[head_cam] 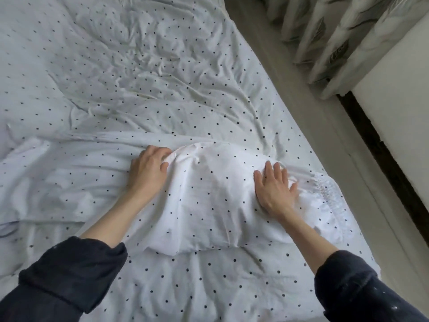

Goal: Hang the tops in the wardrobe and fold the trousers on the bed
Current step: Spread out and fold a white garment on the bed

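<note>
Spotted white trousers: lying folded on the bed at 5 o'clock. Left hand is pinching their 10 o'clock corner; right hand is pressing flat, fingers spread.

My bare left hand curls, fingers bunched in a pinch. My bare right hand lies flat, fingers spread. Dark rolled sleeves cover both forearms.

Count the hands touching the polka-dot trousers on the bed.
2. The left hand bunches the fabric at the folded trousers' left edge; the right hand lies flat on them near the elastic waistband. None looks hidden.
</note>
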`<action>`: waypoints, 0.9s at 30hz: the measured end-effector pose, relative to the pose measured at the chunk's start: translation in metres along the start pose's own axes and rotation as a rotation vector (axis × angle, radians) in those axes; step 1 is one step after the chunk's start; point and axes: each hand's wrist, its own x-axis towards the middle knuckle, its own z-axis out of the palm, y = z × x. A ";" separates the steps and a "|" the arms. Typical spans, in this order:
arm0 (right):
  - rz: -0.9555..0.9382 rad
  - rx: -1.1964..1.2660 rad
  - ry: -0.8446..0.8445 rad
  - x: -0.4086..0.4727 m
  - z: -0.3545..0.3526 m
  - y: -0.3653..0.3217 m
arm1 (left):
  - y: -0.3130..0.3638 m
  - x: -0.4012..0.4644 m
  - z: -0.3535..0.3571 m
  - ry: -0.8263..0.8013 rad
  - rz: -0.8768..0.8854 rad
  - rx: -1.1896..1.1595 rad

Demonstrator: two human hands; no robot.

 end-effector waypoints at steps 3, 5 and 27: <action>-0.062 0.105 0.098 -0.010 -0.003 -0.031 | -0.026 -0.029 -0.012 0.015 -0.099 0.036; -0.223 0.014 0.127 -0.019 0.001 -0.052 | -0.038 -0.052 -0.017 0.007 -0.163 0.054; -1.239 -0.461 -0.035 -0.160 0.150 -0.212 | -0.184 -0.226 -0.015 0.041 -0.435 0.115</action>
